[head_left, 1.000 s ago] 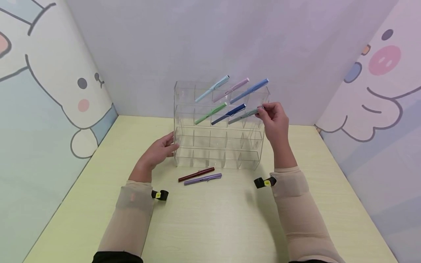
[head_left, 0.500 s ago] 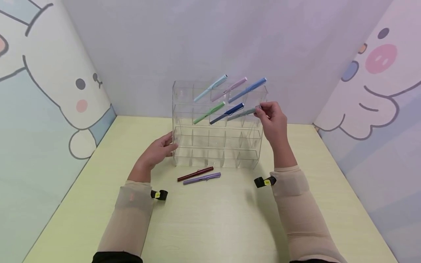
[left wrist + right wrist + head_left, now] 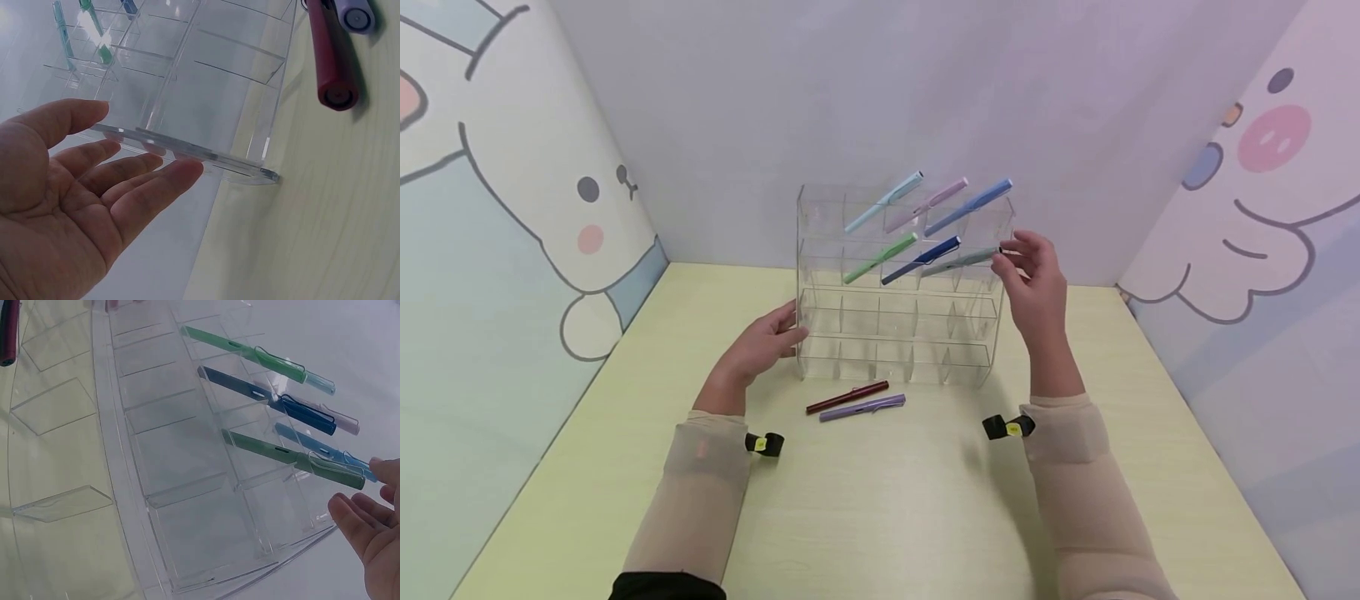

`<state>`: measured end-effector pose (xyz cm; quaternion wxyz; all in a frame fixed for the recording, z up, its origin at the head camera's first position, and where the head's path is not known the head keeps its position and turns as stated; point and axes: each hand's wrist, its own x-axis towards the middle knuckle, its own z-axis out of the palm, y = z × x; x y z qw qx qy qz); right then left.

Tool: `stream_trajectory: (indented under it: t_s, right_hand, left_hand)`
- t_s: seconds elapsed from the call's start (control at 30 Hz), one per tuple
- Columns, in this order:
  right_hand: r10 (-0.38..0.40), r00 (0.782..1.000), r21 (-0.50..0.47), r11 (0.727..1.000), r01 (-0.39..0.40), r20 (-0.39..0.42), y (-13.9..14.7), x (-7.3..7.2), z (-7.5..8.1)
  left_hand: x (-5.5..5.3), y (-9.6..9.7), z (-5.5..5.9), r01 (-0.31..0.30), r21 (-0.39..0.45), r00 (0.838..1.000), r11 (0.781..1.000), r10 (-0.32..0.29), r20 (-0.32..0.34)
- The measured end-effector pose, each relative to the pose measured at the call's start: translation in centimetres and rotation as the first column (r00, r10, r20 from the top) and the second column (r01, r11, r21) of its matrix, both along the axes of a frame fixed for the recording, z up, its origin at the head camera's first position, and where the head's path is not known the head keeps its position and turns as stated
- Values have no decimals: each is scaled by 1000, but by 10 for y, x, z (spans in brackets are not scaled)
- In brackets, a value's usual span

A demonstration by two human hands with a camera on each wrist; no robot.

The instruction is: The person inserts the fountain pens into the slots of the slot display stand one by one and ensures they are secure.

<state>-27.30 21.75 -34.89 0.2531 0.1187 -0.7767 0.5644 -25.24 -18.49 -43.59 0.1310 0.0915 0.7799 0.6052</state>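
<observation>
A clear acrylic rack (image 3: pixel 895 329) with tiers of compartments stands upright on the table. My left hand (image 3: pixel 763 346) rests against its left side, with nearly straight fingers touching the side panel (image 3: pixel 206 153). Beside the rack's right edge, my right hand (image 3: pixel 1037 283) has its fingers apart and holds nothing. Closest to those fingers is a grey-green pen (image 3: pixel 294 459), lying slanted in the second tier. That tier also bears a dark blue pen (image 3: pixel 921 261) and a green pen (image 3: pixel 880 258). Above them slant a light blue pen (image 3: pixel 883 202), a pink pen (image 3: pixel 927 205) and a blue pen (image 3: pixel 968 207).
In front of the rack, a dark red pen (image 3: pixel 847 398) and a purple pen (image 3: pixel 862 407) lie side by side on the pale table (image 3: pixel 880 517). A plain curtain (image 3: pixel 737 125) hangs behind, and cartoon-printed panels flank both sides.
My right hand has let go of the grey-green pen and drawn slightly to the right, its fingers spreading. The pen stays in the second tier. My left hand keeps its place.
</observation>
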Motion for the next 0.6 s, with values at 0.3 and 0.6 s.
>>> stream_trajectory:
  t_s: [0.3, 0.6]
  right_hand:
    - [2, 996, -49, 999, -6, -86, 6, 21, -7]
    - [59, 993, -108, 992, -69, -101, 8, 42, -9]
  left_hand:
    - [0, -1, 0, 1, -8, 1000, 1000, -1, -4]
    - [0, 0, 1, 1, -12, 1000, 1000, -1, -6]
